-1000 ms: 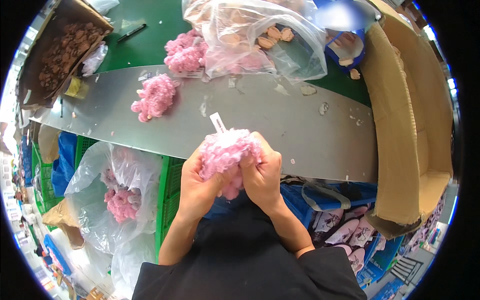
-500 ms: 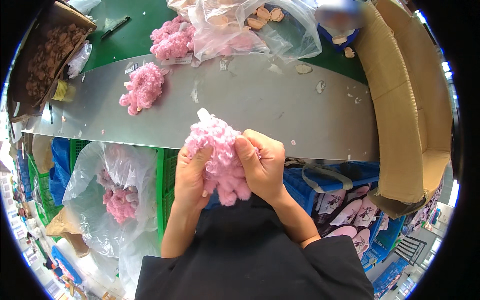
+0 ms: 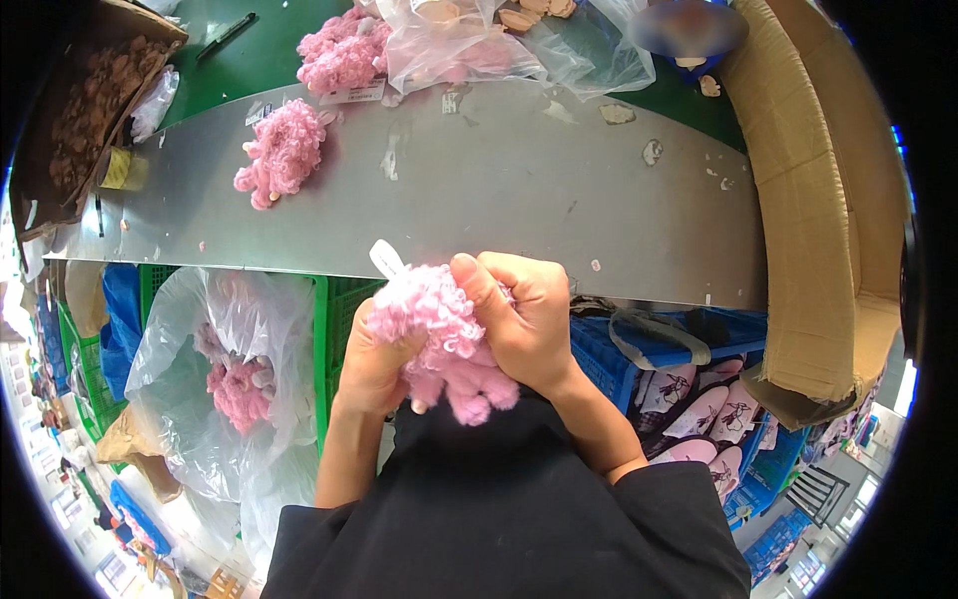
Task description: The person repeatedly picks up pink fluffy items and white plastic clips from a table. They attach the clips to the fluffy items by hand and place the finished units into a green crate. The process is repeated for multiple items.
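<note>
Between my two hands I hold a pink curly plush toy (image 3: 439,314) just in front of my body, below the near edge of the metal-topped table (image 3: 479,180). My left hand (image 3: 374,359) grips its left side, and my right hand (image 3: 524,314) clasps its right side with the thumb pressed into the curls. A white label (image 3: 386,260) sticks up from its top, and short plush limbs hang at the bottom. Another pink plush toy (image 3: 284,155) lies on the metal top to the left. A further pink plush toy (image 3: 344,52) rests behind it, by a clear plastic bag (image 3: 439,45).
On the right stands a tall open cardboard box (image 3: 798,190); at the far left, a box of brown pieces (image 3: 100,120). A plastic-lined green crate (image 3: 321,349) holds more plush at lower left. Blue crates (image 3: 599,369) with pink slippers (image 3: 699,409) sit at lower right. A black pen (image 3: 228,35) lies at the back.
The held plush toy has tilted, its top label swinging left and its limbs toward the lower right. My right hand has shifted slightly up, and the table appears higher in view.
</note>
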The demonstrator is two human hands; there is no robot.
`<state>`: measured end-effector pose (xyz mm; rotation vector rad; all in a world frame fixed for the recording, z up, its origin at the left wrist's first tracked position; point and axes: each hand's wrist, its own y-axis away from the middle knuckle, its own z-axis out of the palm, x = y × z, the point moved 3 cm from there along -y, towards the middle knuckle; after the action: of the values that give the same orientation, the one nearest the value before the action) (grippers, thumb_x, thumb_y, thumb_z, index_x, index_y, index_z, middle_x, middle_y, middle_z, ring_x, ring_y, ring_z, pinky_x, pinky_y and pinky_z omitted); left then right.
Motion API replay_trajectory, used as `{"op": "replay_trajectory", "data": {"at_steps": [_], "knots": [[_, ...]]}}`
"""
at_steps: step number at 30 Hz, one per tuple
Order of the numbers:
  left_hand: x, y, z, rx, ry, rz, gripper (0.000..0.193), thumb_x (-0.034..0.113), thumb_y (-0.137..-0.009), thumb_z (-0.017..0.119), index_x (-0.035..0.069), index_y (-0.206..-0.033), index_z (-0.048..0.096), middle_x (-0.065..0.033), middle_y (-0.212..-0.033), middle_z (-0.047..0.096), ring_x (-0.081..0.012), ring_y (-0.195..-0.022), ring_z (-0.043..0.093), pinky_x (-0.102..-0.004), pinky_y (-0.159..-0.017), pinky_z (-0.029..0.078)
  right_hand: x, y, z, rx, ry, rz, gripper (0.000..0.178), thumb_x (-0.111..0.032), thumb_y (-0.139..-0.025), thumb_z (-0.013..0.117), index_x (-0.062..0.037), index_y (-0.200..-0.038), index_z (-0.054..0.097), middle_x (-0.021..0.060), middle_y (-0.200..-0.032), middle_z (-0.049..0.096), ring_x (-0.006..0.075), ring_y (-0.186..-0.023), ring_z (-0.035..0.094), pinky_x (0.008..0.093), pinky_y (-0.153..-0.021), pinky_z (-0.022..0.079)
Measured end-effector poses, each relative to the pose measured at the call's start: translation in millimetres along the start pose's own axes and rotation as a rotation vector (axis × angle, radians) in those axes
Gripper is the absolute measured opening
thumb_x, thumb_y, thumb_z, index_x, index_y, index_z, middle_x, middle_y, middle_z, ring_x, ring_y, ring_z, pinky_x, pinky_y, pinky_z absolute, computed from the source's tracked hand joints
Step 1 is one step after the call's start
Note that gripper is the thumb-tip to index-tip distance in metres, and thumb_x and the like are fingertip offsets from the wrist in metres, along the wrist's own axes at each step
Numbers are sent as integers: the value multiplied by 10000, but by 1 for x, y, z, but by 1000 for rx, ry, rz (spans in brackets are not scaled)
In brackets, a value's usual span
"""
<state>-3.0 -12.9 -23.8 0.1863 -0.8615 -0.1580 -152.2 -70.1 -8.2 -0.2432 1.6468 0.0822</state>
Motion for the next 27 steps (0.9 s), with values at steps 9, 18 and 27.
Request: {"op": "replay_trajectory", "data": {"at_steps": [9,18,27], "knots": [[-4,9,-28,-98,29,-130,427,215,-939,750,-50,-1248,622,-86,-1095,717,-154,-919,701,-286,-757,574,-2,1,10,-42,76,-16,393,-190,-990,671,11,-672,556,150,-568,457,239,-476,401,377,-482,359],[-24,22,-40,-28,158,-210,568,174,-842,845,-45,-1305,599,-110,-1171,713,-184,-978,709,-321,-810,588,4,4,12,-85,43,39,411,-202,-1017,638,22,-678,576,167,-559,491,239,-458,422,371,-478,371],[-2,15,-32,-242,-215,-242,251,67,-885,736,-40,-1106,687,-80,-895,729,-128,-739,679,-251,-601,523,16,6,13,19,196,-51,382,-194,-1001,651,3,-674,638,143,-561,562,285,-470,544,380,-482,421]]}}
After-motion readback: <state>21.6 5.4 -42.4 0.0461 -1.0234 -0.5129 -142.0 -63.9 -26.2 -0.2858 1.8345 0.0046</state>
